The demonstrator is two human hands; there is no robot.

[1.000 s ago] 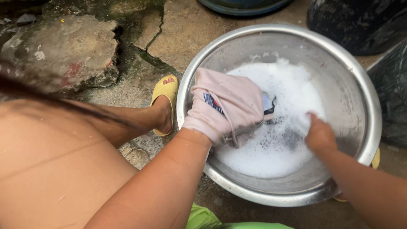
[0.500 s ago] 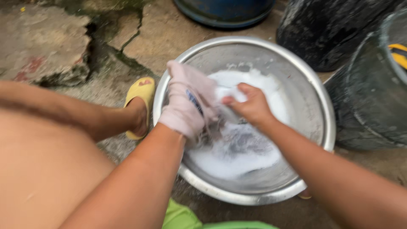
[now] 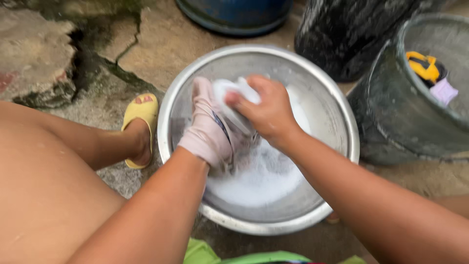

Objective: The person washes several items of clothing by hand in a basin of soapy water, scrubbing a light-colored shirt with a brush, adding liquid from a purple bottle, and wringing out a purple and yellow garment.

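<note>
Cracked concrete ground [image 3: 146,46] — steel basin [image 3: 337,112]

Cracked, damp concrete ground [image 3: 146,54] carries a wide metal basin [image 3: 337,117] at its middle. A yellow slipper [image 3: 139,115] lies just left of the basin. A grey bucket [image 3: 391,122] stands at the right edge, a blue drum [image 3: 234,14] at the far edge.

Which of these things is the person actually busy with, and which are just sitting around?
In use:
left hand, covered by the pale pink cloth
right hand, gripping the white soapy part of the cloth
metal basin with foamy water

Just lying about:
grey bucket holding yellow and lilac items
blue tub
black bag
</note>
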